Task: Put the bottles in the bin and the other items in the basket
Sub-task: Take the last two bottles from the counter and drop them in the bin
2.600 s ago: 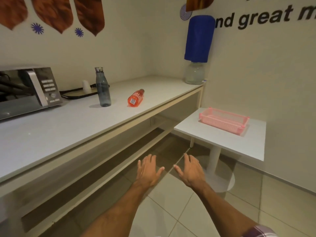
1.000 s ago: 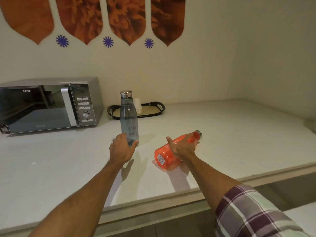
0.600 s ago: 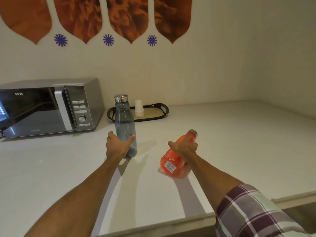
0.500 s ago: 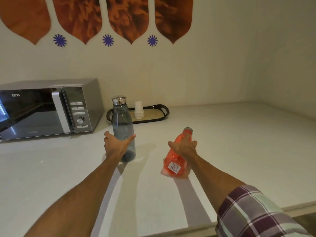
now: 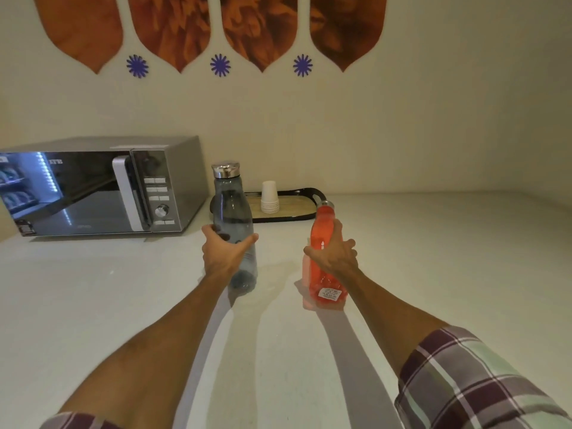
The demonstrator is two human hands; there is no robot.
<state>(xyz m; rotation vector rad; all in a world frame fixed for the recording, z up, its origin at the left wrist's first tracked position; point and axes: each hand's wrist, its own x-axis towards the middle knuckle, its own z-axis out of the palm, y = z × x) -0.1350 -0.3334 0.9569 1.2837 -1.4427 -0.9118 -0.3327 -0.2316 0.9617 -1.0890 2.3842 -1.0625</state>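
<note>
A tall smoky-grey bottle [image 5: 232, 212] with a silver cap is held upright above the white counter [image 5: 448, 258]. My left hand [image 5: 224, 253] grips it round the lower body. A red-orange bottle [image 5: 323, 230] with a white label near its base is upright too, its base close over the counter. My right hand [image 5: 335, 257] grips it round the middle. Neither the bin nor the basket is in view.
A silver microwave [image 5: 102, 187] stands at the back left. Behind the bottles lies a black tray [image 5: 294, 209] with a stack of white paper cups [image 5: 269, 198]. The counter stretches wide to the right and toward me.
My right hand has tipped the red bottle from lying on its side to upright. My left hand has closed round the grey bottle and lifted it slightly toward me.
</note>
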